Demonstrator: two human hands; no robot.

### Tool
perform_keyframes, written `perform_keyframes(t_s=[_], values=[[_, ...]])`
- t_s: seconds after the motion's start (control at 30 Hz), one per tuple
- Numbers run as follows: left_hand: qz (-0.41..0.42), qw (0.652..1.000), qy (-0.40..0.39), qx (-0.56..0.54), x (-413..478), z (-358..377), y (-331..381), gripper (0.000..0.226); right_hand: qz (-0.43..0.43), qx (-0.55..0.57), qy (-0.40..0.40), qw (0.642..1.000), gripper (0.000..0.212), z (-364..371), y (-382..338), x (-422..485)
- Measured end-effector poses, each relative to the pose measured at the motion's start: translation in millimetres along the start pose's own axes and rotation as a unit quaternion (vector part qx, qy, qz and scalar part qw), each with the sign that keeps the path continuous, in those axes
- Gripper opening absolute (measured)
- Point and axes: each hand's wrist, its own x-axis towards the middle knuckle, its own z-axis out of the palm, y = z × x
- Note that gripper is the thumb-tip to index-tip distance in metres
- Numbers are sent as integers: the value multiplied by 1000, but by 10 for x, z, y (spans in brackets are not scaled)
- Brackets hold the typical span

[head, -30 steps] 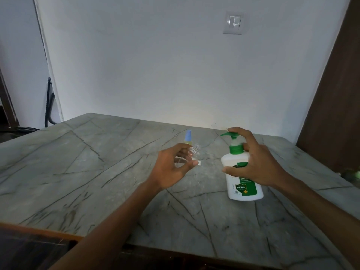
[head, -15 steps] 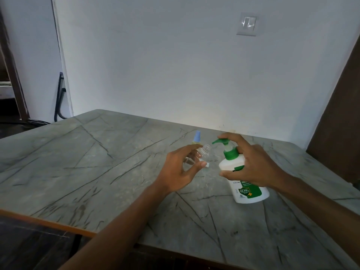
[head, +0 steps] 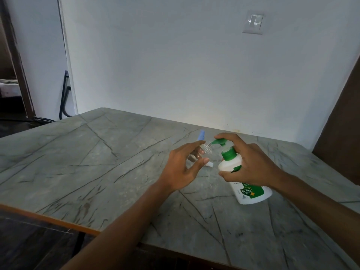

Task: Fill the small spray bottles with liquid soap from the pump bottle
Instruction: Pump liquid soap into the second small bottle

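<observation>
My left hand (head: 181, 168) holds a small clear spray bottle (head: 206, 149) with no cap, tilted so its open neck points right. My right hand (head: 251, 164) grips a white pump bottle (head: 247, 184) with a green pump and label, tipped to the left. The forefinger lies on the green pump head (head: 219, 142), and the nozzle tip touches the small bottle's mouth. Behind my left hand a second small bottle with a blue cap (head: 259, 135) stands on the table. A small white piece (head: 210, 164) lies below the clear bottle.
The grey marble table (head: 97, 162) has an orange front edge at the lower left. A white wall with a light switch (head: 253, 22) stands behind. A dark wooden panel (head: 339, 133) rises at the right, and a black cable (head: 64, 98) hangs at the left corner.
My right hand has tipped the pump bottle further left and brought its nozzle against the mouth of the small bottle. My left hand has stayed nearly in place.
</observation>
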Motion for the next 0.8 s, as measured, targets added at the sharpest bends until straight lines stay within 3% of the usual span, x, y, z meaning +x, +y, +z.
perform_keyframes(t_s=[0.6,0.8], values=[[6,999,-26,18,-53,35,-6,51,25,7,48,998,63,70,43,62],[14,999,-20,27,-42,23,0,50,-8,-28,29,999,74,20,35,18]])
